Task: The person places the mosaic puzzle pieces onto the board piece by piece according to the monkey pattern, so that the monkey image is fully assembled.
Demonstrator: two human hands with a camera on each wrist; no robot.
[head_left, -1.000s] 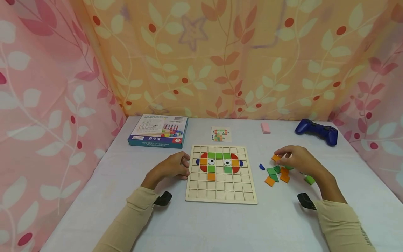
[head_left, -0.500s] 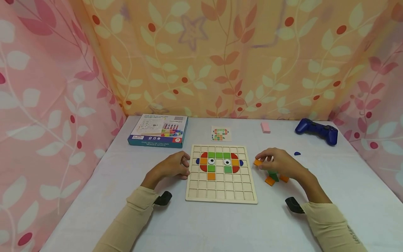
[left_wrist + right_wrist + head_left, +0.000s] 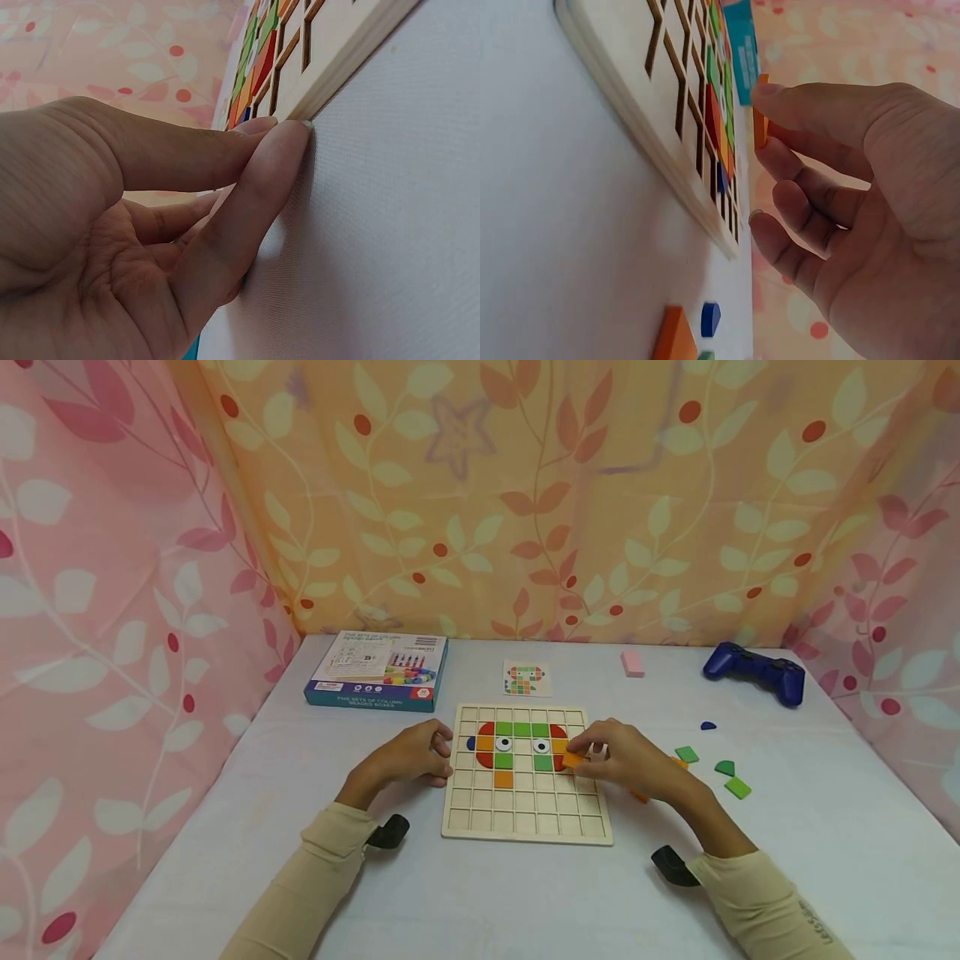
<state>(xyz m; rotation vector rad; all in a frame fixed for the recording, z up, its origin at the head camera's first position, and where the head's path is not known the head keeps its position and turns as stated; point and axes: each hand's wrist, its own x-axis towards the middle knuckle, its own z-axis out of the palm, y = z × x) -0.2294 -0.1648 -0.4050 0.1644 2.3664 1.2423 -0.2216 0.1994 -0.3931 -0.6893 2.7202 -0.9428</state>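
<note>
A wooden grid board [image 3: 525, 822] lies mid-table, its upper rows filled with red, green, orange, blue and eye tiles. My left hand [image 3: 412, 753] holds the board's left edge; in the left wrist view thumb and index finger [image 3: 281, 161] meet at the rim. Between right thumb and fingers I pinch an orange square tile [image 3: 762, 112]. That right hand [image 3: 630, 760] hovers over the board's right side, hiding the blue tile there in the head view. A single orange tile [image 3: 504, 781] sits in a cell below the face pattern.
Loose green tiles [image 3: 686, 754], a blue half-round tile [image 3: 708, 726] and partly hidden orange tiles [image 3: 638, 796] lie right of the board. Behind it are a pattern card [image 3: 527, 679], a box [image 3: 378, 672], a pink block [image 3: 632, 664] and a blue game controller [image 3: 753, 673].
My right hand has carried the orange tile leftward from the loose pile to above the board's right side. The left hand stays at the board's left edge.
</note>
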